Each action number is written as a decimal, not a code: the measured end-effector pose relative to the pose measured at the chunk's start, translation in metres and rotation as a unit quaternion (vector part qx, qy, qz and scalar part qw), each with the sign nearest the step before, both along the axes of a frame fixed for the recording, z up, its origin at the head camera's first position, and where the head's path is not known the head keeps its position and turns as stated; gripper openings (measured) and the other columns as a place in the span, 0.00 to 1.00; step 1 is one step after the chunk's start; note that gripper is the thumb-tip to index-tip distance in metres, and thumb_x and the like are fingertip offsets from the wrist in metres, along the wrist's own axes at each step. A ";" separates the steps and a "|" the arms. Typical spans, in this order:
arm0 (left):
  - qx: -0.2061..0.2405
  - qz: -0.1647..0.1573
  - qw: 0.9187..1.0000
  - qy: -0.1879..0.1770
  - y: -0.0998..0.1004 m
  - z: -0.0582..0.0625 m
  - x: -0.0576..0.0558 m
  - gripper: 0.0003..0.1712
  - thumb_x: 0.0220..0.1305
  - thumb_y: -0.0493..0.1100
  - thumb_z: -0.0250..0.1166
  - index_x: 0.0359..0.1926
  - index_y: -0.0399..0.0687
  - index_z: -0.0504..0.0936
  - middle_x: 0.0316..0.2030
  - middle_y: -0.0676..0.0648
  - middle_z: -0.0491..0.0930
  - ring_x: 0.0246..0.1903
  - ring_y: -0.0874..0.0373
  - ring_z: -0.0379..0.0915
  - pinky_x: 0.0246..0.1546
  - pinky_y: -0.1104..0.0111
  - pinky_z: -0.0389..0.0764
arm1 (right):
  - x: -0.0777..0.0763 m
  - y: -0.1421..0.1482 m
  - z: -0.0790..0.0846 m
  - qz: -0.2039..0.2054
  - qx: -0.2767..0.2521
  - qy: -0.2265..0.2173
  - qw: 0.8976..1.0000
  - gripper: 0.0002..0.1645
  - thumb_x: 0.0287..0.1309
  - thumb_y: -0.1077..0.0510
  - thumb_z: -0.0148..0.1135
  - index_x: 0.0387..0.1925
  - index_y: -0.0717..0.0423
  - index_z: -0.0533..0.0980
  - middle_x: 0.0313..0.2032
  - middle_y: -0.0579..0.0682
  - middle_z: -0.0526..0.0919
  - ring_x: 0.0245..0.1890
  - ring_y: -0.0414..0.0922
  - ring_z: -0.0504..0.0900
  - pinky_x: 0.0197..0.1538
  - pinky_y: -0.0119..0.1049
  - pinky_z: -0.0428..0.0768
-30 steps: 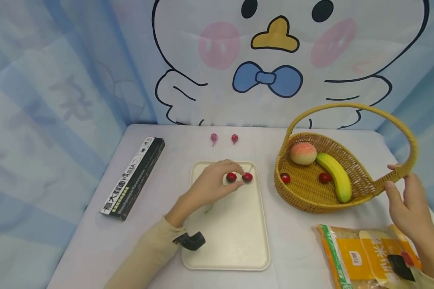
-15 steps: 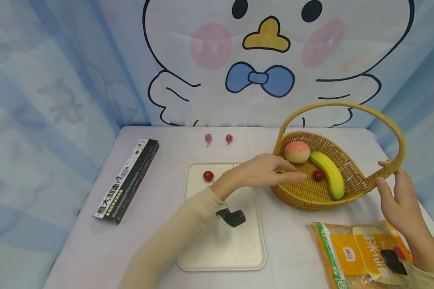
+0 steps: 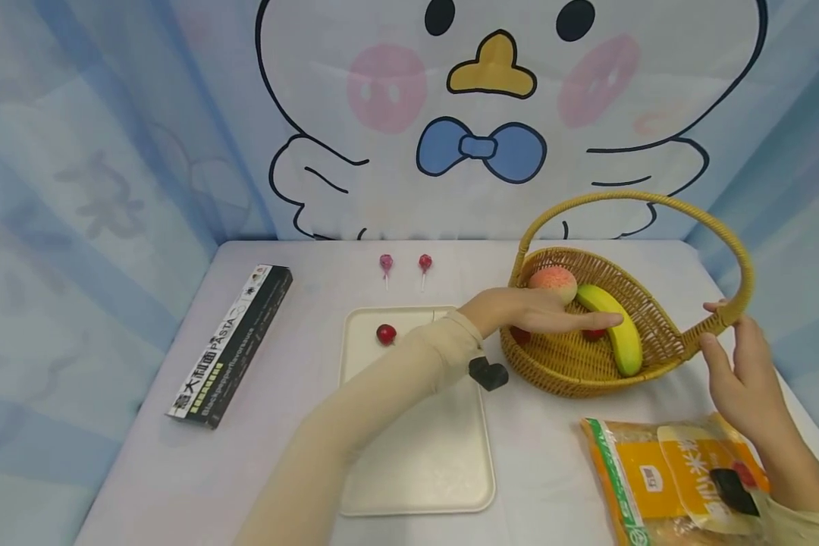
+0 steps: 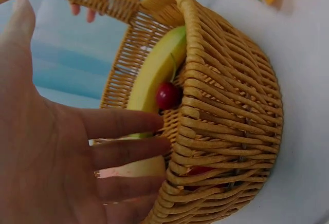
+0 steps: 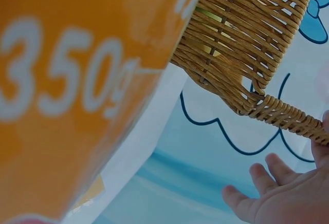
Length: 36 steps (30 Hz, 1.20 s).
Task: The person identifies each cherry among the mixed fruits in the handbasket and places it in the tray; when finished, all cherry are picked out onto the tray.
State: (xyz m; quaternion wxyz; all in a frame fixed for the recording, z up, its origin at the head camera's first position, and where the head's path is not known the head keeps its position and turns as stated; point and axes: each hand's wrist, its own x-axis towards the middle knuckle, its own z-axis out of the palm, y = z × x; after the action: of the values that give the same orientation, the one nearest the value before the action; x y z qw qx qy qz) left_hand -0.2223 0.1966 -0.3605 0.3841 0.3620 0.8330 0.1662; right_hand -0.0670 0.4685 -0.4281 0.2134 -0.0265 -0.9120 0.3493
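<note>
My left hand point(image 3: 542, 311) reaches over the near-left rim of a wicker basket point(image 3: 553, 383), its fingers extended. The left wrist view shows that hand point(image 4: 67, 157) with spread fingers and a bare palm. Inside the basket are a yellow banana point(image 3: 629, 347), a peach point(image 3: 553, 279) and a red cherry point(image 3: 594, 334), partly covered by the hand; more red point(image 4: 200, 175) shows through the weave. My right hand point(image 3: 744, 379) grips the base of the basket's handle point(image 3: 740, 296) between thumb and fingers. Another cherry point(image 3: 385, 334) lies on a cream tray point(image 3: 423, 462), which my left sleeve crosses.
A black-and-white pasta box point(image 3: 232, 349) lies at the left. Two lollipops point(image 3: 386, 262) lie behind the tray. An orange food bag point(image 3: 669, 478) sits at the front right, under my right forearm. A printed curtain point(image 3: 478, 197) hangs behind the table.
My left hand has moved right from the tray to over the basket, its fingers now straight. Two cherries showed beside it on the tray; one shows there now. My right hand stays on the handle.
</note>
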 end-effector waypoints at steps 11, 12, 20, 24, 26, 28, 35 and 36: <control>-0.105 0.025 0.993 0.053 0.013 -0.008 0.003 0.59 0.61 0.92 0.36 0.85 0.72 0.44 0.85 0.63 0.50 0.83 0.64 0.53 0.83 0.63 0.61 | 0.001 0.000 0.003 -0.002 -0.006 -0.019 1.000 0.32 0.83 0.59 0.43 0.82 0.59 0.54 0.78 0.76 0.54 0.84 0.70 0.44 0.79 0.80 0.34; -0.113 0.021 0.991 0.065 0.013 -0.009 0.004 0.59 0.61 0.92 0.35 0.85 0.72 0.48 0.84 0.63 0.54 0.81 0.64 0.57 0.82 0.63 0.63 | 0.001 0.000 0.003 -0.003 -0.006 -0.019 1.000 0.32 0.83 0.59 0.43 0.82 0.59 0.54 0.78 0.76 0.53 0.84 0.70 0.44 0.79 0.80 0.34; -0.138 0.000 0.985 0.106 0.014 -0.014 0.011 0.57 0.61 0.92 0.33 0.79 0.69 0.67 0.75 0.61 0.72 0.66 0.66 0.75 0.69 0.68 0.75 | 0.001 0.001 0.001 0.001 -0.006 -0.014 1.000 0.32 0.83 0.60 0.43 0.81 0.60 0.54 0.78 0.76 0.54 0.84 0.69 0.44 0.79 0.79 0.34; -0.099 -0.005 0.990 0.098 0.011 -0.015 0.008 0.57 0.63 0.90 0.37 0.82 0.67 0.63 0.78 0.62 0.68 0.70 0.66 0.71 0.72 0.69 0.73 | 0.002 0.000 0.000 -0.002 -0.008 -0.018 1.000 0.32 0.83 0.60 0.43 0.82 0.60 0.54 0.78 0.76 0.53 0.84 0.70 0.43 0.79 0.79 0.34; -0.057 -0.027 0.993 0.098 0.007 -0.015 0.003 0.53 0.67 0.87 0.41 0.75 0.58 0.75 0.68 0.56 0.81 0.60 0.67 0.77 0.63 0.73 0.77 | 0.002 -0.001 0.000 -0.004 -0.008 -0.021 1.000 0.32 0.83 0.60 0.43 0.82 0.60 0.54 0.78 0.76 0.53 0.84 0.70 0.43 0.79 0.80 0.34; 0.000 -0.056 0.993 0.102 0.002 -0.017 -0.002 0.42 0.72 0.79 0.49 0.57 0.50 0.86 0.44 0.54 0.88 0.40 0.67 0.78 0.45 0.77 0.77 | 0.002 -0.001 0.000 -0.004 -0.008 -0.022 1.000 0.32 0.83 0.60 0.43 0.82 0.60 0.54 0.78 0.77 0.53 0.84 0.71 0.43 0.79 0.80 0.34; 0.196 -0.101 0.970 0.100 -0.014 -0.017 -0.010 0.09 0.72 0.46 0.67 0.41 0.48 0.92 0.31 0.58 0.84 0.29 0.71 0.70 0.34 0.81 0.71 | 0.001 -0.001 0.002 -0.002 -0.008 -0.022 1.000 0.32 0.83 0.60 0.43 0.82 0.59 0.54 0.79 0.76 0.52 0.84 0.71 0.42 0.79 0.80 0.34; 0.210 -0.100 0.966 0.112 -0.015 -0.017 -0.009 0.10 0.72 0.45 0.67 0.44 0.48 0.92 0.35 0.57 0.87 0.32 0.71 0.73 0.36 0.82 0.72 | 0.001 -0.001 0.002 -0.003 -0.008 -0.021 1.000 0.32 0.83 0.60 0.42 0.82 0.59 0.54 0.79 0.76 0.52 0.84 0.71 0.42 0.78 0.80 0.34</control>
State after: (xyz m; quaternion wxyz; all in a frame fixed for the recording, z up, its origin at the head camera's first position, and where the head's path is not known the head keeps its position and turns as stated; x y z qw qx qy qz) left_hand -0.2311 0.1814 -0.3777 0.2186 0.5324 0.7767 0.2560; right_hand -0.0659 0.4675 -0.4264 0.1947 -0.0383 -0.9134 0.3553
